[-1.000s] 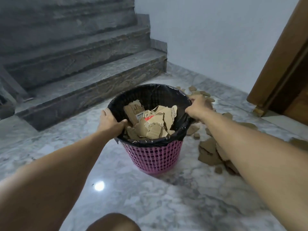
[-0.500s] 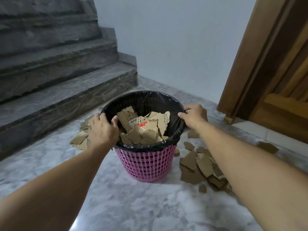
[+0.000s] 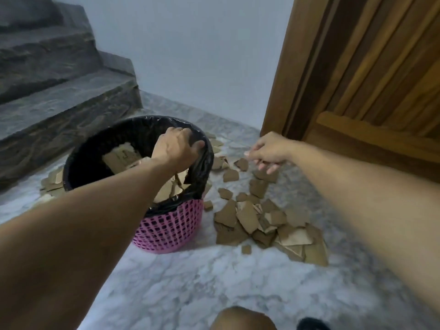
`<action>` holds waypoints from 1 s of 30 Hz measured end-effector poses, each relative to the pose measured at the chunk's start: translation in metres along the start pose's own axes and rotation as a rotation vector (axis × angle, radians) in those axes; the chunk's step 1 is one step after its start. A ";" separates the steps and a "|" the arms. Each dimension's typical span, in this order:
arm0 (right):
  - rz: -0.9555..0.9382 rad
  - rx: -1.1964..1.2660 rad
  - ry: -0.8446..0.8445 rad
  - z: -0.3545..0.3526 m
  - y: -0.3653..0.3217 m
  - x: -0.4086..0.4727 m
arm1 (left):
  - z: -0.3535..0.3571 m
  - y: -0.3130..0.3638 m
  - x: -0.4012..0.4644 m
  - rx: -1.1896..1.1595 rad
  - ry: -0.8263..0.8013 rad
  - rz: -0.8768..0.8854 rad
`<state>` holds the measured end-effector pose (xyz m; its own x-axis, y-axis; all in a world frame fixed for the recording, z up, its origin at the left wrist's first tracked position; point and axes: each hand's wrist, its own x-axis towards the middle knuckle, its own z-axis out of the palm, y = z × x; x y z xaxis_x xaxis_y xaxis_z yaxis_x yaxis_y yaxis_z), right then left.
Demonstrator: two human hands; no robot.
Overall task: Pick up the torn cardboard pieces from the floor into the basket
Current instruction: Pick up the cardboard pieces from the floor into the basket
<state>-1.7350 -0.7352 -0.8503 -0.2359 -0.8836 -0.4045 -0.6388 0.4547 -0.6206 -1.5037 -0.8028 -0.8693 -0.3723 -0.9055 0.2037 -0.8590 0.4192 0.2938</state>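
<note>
The person is crouching over a pink mesh basket (image 3: 166, 231) lined with a black bag (image 3: 142, 132), which is standing on the marble floor (image 3: 190, 287) beside the grey stairs (image 3: 59, 96). The left hand (image 3: 177, 145) is reaching across the basket's mouth and is closed around the bag's edge at the far right of the rim, pinching the plastic there. The right hand (image 3: 267, 152) is hovering loosely curled above the floor, fingers (image 3: 266, 166) pointing down and nothing visible between them; it is sitting just above the nearest scattered scraps. The torn cardboard pieces are lying in three places: some are already inside the basket (image 3: 121, 158), a small cluster is showing on the floor at the basket's left (image 3: 51, 182), and the largest spread (image 3: 262, 222) is lying on the floor to the basket's right, running from near the wooden door (image 3: 357, 79) back toward the person. That right-hand spread is sitting directly below and slightly nearer the person than the right hand, well within its reach, while the left hand is occupied on the rim and is farther away. The next pick therefore looks like a job for the right hand, dropping straight down onto the scraps, then carrying them a short way leftward over the rim; much of the floor pile remains, so the task appears roughly midway
</note>
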 end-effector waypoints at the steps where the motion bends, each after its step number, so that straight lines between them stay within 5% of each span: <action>1: 0.021 -0.022 0.013 -0.011 0.014 0.001 | 0.008 0.021 0.006 -0.037 -0.004 0.051; 8: 0.192 -0.090 0.021 -0.041 0.133 0.011 | 0.097 0.111 0.011 0.069 -0.270 0.215; 16: 0.404 -0.185 -0.084 0.007 0.253 0.018 | 0.226 0.091 -0.021 0.072 -0.690 -0.176; 25: 0.766 -0.123 0.047 0.080 0.307 0.025 | 0.297 0.082 -0.046 -0.179 -0.629 -0.811; 30: 0.726 -0.056 0.200 0.111 0.309 0.027 | 0.301 0.106 -0.052 -0.037 -0.521 -0.926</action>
<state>-1.8575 -0.6062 -1.1269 -0.7366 -0.3698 -0.5663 -0.3069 0.9289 -0.2074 -1.6809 -0.7305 -1.1299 0.3096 -0.7854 -0.5360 -0.8765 -0.4543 0.1593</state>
